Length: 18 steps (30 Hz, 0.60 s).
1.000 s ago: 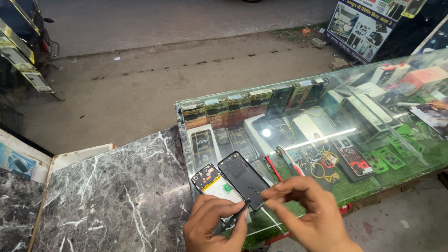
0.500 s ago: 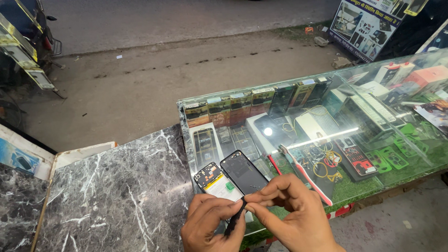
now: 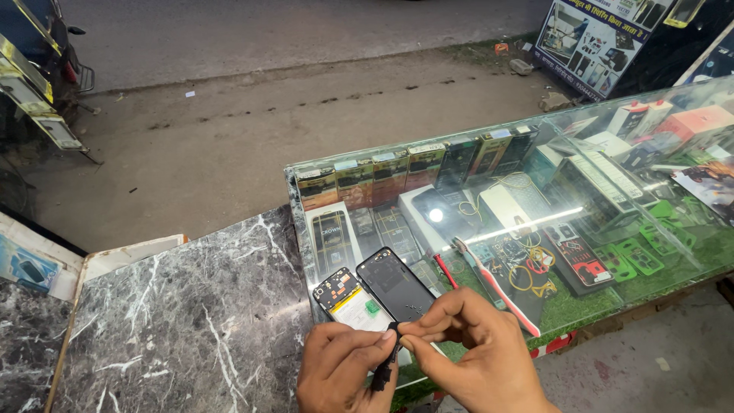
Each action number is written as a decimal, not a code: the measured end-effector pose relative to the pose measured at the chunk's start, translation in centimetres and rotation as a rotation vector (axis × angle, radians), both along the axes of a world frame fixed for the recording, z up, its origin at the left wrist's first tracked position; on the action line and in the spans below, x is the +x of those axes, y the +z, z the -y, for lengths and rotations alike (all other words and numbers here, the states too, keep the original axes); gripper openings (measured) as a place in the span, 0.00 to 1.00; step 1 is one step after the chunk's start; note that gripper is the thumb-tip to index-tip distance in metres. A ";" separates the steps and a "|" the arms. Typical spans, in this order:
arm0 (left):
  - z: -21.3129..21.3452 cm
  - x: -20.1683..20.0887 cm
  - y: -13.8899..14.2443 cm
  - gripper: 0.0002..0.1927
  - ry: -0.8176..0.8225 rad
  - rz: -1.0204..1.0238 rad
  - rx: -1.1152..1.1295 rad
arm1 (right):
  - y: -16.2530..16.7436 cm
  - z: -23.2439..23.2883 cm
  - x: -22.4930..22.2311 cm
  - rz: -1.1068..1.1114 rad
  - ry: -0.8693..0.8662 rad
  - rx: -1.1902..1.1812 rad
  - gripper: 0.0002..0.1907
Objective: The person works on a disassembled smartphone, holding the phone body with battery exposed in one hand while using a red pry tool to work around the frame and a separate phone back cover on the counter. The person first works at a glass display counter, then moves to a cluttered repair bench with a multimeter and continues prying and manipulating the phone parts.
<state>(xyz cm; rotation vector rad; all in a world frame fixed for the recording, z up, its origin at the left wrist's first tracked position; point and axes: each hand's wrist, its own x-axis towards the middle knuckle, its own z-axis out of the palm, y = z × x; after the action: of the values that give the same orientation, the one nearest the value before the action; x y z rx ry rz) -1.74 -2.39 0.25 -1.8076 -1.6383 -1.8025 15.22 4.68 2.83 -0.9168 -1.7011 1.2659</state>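
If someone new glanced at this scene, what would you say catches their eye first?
Most likely the two hands at the bottom centre, left hand and right hand, pinching a small dark part together. Just above them an opened phone and its black back cover lie on the glass counter, whose case below is crowded with boxes and parts. To the left spreads a dark veined marble top.
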 end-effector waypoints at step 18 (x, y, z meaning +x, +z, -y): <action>-0.2 0.9 -0.7 0.14 0.010 0.137 -0.072 | -1.2 -0.9 0.6 -0.091 0.009 -0.057 0.18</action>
<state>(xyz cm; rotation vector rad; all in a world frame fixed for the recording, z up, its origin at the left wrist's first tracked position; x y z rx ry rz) -0.79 -2.14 -0.41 -1.7349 -1.7784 -1.9265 15.83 5.57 1.67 -0.8720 -1.6080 1.3478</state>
